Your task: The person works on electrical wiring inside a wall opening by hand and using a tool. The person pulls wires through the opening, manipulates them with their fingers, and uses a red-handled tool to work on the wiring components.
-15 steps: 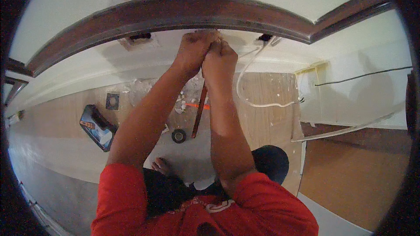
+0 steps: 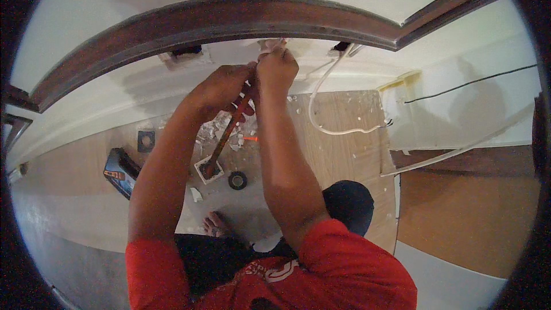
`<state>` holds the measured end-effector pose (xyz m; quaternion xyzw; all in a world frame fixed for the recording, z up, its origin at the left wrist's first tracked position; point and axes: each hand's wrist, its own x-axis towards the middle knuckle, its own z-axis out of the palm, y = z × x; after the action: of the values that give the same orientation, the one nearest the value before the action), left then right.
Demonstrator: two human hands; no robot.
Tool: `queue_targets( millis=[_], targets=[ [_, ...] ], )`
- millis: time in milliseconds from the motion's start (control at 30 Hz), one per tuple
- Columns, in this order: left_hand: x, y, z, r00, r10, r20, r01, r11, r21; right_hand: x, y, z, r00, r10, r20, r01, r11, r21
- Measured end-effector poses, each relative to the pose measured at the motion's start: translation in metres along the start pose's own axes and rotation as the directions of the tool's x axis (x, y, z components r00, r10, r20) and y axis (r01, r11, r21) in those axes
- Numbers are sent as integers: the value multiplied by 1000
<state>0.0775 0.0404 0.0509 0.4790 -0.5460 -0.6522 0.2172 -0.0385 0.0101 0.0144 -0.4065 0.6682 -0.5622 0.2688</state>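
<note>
My left hand (image 2: 227, 89) is beside my right, its fingers curled around the upper part of a long reddish-brown bar (image 2: 225, 140). My right hand (image 2: 276, 69) is closed against the wall, just under pale ragged material (image 2: 267, 44); what it grips is hidden. The bar slants down over white plaster debris (image 2: 212, 127), its lower end overlapping a square white box (image 2: 201, 165). A thin orange object (image 2: 250, 138) lies among the debris, and a black tape roll (image 2: 237, 180) lies right of the box.
A dark wooden moulding (image 2: 229, 18) crosses above two wall holes (image 2: 186, 50). A white cable (image 2: 344, 131) loops down at the right, and a black cable (image 2: 459, 85) crosses the right wall. A dark case (image 2: 119, 173) and square plate (image 2: 146, 141) lie left.
My left hand has moved down and left. My right hand has risen slightly leftward. The bar now slants more to the left, and the white box under it is uncovered.
</note>
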Motion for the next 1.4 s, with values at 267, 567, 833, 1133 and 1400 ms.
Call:
queue_targets(
  millis=[267, 567, 833, 1133, 1400],
  targets=[
    [-20, 17, -10, 993, -105, 57, 100, 991, 90, 18, 4, -3, 899, -404, 170, 423, 695, -581],
    [-1, -33, 15, 828, 471, -304, -325, 845, 424, 21, 18, 9, 994, -106, 38, 110, 984, -141],
    [-6, -20, 49, 826, 386, -410, -258, 907, 333, 42, 33, -26, 899, -225, 376, 253, 967, -25],
    [3, -21, 100, 795, 322, -515, -356, 934, 35, 26, -24, -55, 786, 239, 570, -455, 849, 271],
    [2, -24, 39, 901, 198, -385, -159, 978, 132, 36, 47, -2, 930, -320, 179, 311, 947, 77]
  ],
)
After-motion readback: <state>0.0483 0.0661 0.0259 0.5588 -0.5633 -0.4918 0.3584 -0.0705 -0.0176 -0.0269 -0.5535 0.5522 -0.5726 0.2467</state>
